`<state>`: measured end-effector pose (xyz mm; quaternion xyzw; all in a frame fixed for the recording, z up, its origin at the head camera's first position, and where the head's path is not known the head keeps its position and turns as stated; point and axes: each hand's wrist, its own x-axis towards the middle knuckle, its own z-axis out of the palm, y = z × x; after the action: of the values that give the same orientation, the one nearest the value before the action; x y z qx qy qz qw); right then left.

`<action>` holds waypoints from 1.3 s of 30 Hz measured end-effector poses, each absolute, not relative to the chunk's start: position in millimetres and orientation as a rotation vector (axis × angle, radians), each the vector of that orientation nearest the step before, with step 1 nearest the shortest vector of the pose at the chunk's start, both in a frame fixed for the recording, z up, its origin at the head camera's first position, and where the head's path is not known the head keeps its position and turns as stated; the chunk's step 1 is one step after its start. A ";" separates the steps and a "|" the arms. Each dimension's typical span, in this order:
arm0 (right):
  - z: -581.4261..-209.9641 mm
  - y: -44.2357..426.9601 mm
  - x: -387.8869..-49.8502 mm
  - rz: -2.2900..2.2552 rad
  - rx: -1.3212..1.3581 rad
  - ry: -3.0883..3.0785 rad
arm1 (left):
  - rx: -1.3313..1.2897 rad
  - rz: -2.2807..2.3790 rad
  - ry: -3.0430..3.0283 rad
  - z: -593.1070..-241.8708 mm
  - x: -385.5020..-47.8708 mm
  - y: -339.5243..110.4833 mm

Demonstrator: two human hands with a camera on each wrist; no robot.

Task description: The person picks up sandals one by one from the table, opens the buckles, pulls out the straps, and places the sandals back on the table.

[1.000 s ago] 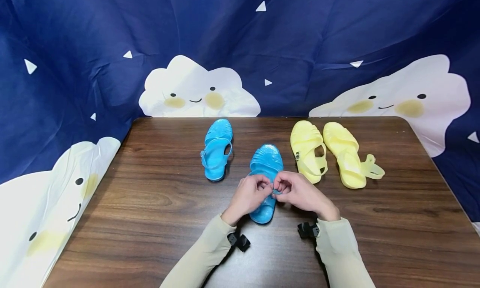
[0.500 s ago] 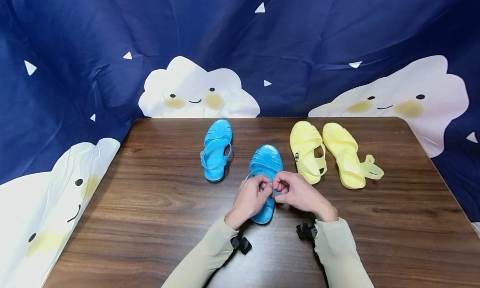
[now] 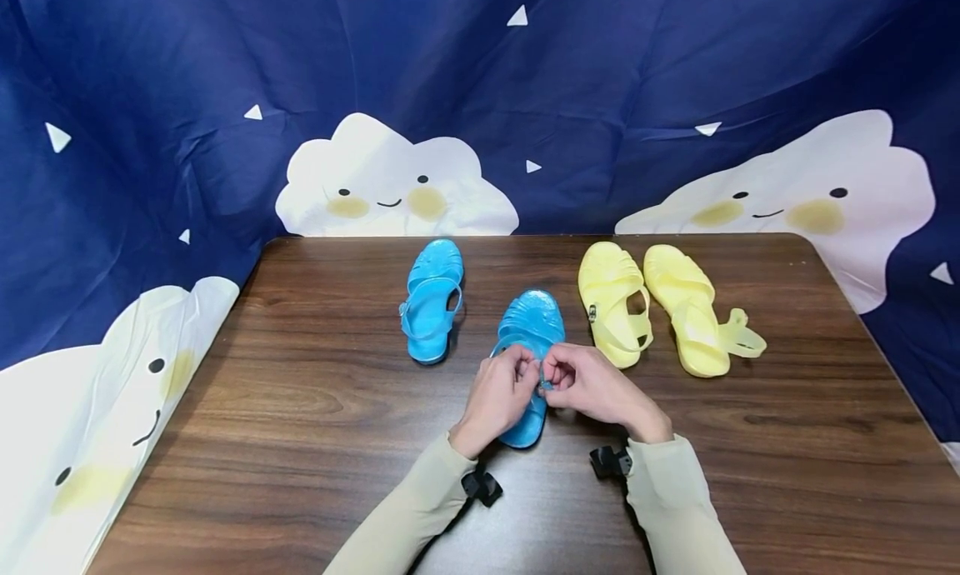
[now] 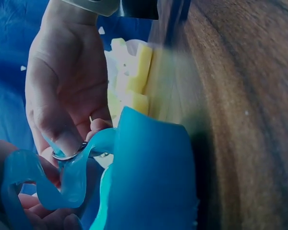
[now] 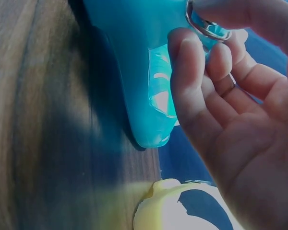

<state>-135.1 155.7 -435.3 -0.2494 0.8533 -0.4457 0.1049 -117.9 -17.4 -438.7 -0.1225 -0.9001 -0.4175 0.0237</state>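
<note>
A blue jelly sandal (image 3: pixel 531 321) lies at mid-table, toe toward the backdrop, with both hands over its right side. My right hand (image 3: pixel 600 389) pinches its metal buckle (image 5: pixel 201 30) between thumb and fingers, as the right wrist view shows. From the other side, my left hand (image 3: pixel 495 397) pinches the end of the translucent blue ankle strap (image 4: pixel 74 184). In the left wrist view that strap bends in a loop between the hands and passes at the buckle. Whether the strap runs through the buckle is hidden by fingers.
Farther back on the left, a second blue sandal (image 3: pixel 429 308) has its strap closed. To the right are two yellow sandals, one (image 3: pixel 606 267) with a closed strap, the other (image 3: pixel 701 346) with its strap splayed sideways. A blue cloud-patterned cloth (image 3: pixel 585 75) hangs behind the wooden table (image 3: pixel 315 442).
Both hands stay at the buckle with only small finger shifts. My left hand has turned slightly and moved a little to the right since a second ago. The sandals have not moved.
</note>
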 end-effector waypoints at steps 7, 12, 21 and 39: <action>-435.1 155.2 -135.1 -1.300 -0.739 2.517 | -0.352 -1.313 -2.786 -440.1 -118.4 -17.0; -434.2 154.6 -134.9 -1.287 -0.740 2.523 | -0.353 -1.344 -2.764 -439.5 -117.5 -16.3; -433.7 154.5 -134.4 -1.271 -0.749 2.520 | -0.348 -1.292 -2.745 -442.8 -117.2 -14.2; -434.9 152.5 -133.6 -1.311 -0.798 2.459 | -0.306 -1.329 -2.708 -441.4 -120.6 -18.8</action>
<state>-133.6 152.5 -434.9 -0.2731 0.8422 -0.4489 0.1213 -120.6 -18.8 -441.4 -0.1008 -0.8919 -0.4375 0.0546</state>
